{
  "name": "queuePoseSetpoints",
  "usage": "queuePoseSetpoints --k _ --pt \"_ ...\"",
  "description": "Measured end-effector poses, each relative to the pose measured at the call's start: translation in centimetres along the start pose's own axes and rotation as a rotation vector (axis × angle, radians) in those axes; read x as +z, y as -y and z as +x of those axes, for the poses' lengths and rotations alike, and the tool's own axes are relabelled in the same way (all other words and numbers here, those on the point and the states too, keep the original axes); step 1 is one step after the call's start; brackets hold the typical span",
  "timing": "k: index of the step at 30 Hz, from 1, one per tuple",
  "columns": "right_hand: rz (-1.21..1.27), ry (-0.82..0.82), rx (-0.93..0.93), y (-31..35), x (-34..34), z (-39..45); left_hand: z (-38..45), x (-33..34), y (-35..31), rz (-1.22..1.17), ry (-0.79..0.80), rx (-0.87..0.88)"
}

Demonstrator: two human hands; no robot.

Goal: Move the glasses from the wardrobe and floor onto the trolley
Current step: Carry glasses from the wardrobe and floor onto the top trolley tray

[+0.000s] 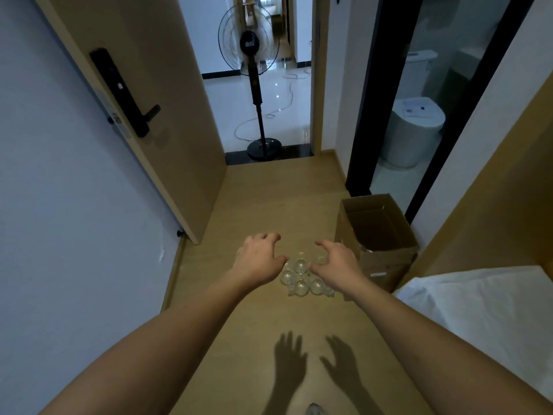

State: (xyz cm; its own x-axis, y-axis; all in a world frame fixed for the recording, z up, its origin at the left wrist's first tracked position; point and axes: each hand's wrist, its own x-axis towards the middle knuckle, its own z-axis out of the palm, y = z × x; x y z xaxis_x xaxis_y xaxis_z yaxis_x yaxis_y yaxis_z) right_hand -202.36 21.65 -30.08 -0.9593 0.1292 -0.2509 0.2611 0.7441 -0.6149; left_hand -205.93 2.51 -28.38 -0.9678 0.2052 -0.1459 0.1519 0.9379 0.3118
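- Clear, round drinking glasses (302,275) cluster on the wooden floor at lower centre; you are reaching for them.
- Your left hand (258,259) and right hand (336,263) hover spread, fingers loosely curved, holding nothing.
- Next, I judge: lower, grip one glass each.

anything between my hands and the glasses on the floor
Nothing visible does. The left hand and right hand hang open on either side of the cluster of glasses; the cardboard box stands off to the right.

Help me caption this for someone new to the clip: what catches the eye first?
Two bare hands, left hand and right hand, spread above a cluster of clear glasses on the wooden floor, holding nothing. An open cardboard box sits just right of the glasses, and a black standing fan fills the doorway ahead.
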Motion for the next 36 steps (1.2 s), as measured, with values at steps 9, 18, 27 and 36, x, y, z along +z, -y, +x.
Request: queuePoseSetpoints --k 9,18,27,36 --pt "-0.051 0.086 0.057 -0.6 1.6 7.4 6.9 1.6 1.8 -0.046 0.082 -0.048" --pt "-0.033 0.105 0.140 1.2 5.1 16.7 16.7 3.0 6.6 -0.045 0.180 -0.028" --pt "0.024 0.129 0.221 3.5 9.8 25.1 25.8 5.6 12.3 -0.064 0.350 0.016" --pt "0.101 0.267 0.426 -0.4 16.9 29.4 31.1 11.9 15.6 -0.214 0.527 -0.170"
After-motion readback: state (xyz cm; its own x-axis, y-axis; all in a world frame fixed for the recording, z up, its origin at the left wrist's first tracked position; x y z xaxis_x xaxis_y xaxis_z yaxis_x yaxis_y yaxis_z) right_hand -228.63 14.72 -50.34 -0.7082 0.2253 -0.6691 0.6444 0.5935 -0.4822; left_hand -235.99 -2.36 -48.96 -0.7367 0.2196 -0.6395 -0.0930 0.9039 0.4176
